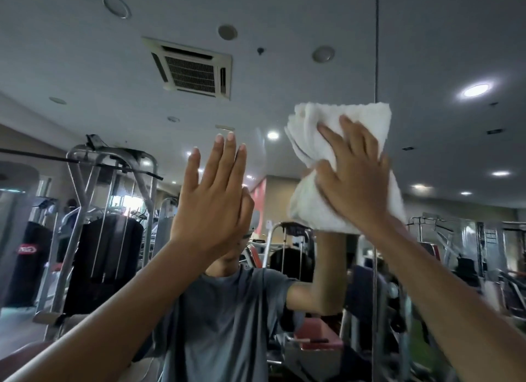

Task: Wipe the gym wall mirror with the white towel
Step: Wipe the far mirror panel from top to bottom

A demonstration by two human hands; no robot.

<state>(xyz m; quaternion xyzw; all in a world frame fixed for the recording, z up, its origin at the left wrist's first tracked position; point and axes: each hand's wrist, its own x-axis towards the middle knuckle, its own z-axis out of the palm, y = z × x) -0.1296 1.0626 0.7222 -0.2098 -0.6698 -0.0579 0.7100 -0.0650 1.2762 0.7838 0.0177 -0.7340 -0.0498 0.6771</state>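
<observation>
The gym wall mirror (pixel 99 68) fills the whole view and reflects the ceiling, machines and a person in a grey shirt. My right hand (pixel 354 176) presses the folded white towel (pixel 313 125) flat against the glass, high up at the right, with the fingers spread over it. The towel sits beside a vertical seam (pixel 376 40) between two mirror panels. My left hand (pixel 212 194) lies flat on the mirror at the centre, fingers straight and together, holding nothing. Its palm meets its own reflection.
The glass reflects a cable machine (pixel 111 211) and a black punching bag (pixel 28 262) at the left, and more weight machines (pixel 444 253) at the right. A ceiling air-conditioning unit (pixel 193 67) and round lights show in the upper part.
</observation>
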